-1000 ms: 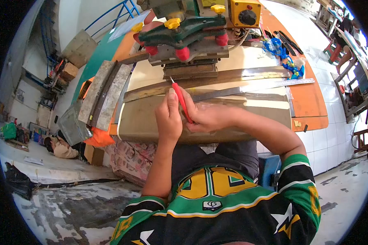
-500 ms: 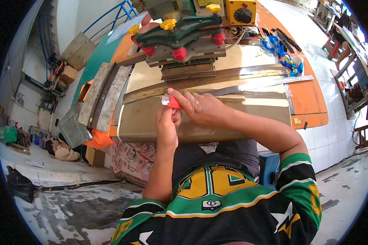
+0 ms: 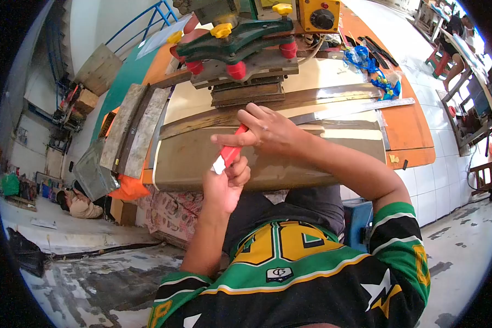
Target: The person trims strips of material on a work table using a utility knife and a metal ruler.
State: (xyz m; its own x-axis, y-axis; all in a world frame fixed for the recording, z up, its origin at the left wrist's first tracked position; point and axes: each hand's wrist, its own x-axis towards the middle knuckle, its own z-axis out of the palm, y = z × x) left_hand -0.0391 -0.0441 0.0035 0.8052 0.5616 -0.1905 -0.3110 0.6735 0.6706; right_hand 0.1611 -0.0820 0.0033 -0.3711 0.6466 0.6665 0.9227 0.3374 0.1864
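A slim red object with a pale end (image 3: 232, 153), its exact kind unclear, is between my two hands above the worktable's front. My right hand (image 3: 268, 131) is closed on its upper part, with the index finger stretched leftward across it. Below, my left hand (image 3: 224, 188) has its fingers curled beside the object's pale lower end, which rests against it. The brown sheet-covered board (image 3: 186, 158) lies under both hands. Just beyond them are a long worn wooden strip (image 3: 202, 123) and a metal ruler (image 3: 355, 111).
A green press head (image 3: 240, 41) with yellow knobs and red feet stands beyond the hands. A yellow control box (image 3: 318, 16) is behind it. Metal bars (image 3: 145, 131) lie at left, and a blue plastic bundle (image 3: 361, 59) at right. Another person (image 3: 79, 203) is at far left.
The red object has swung from nearly level, pale end left, to a slant with that end down. My left hand has lowered slightly, and my right wrist has turned.
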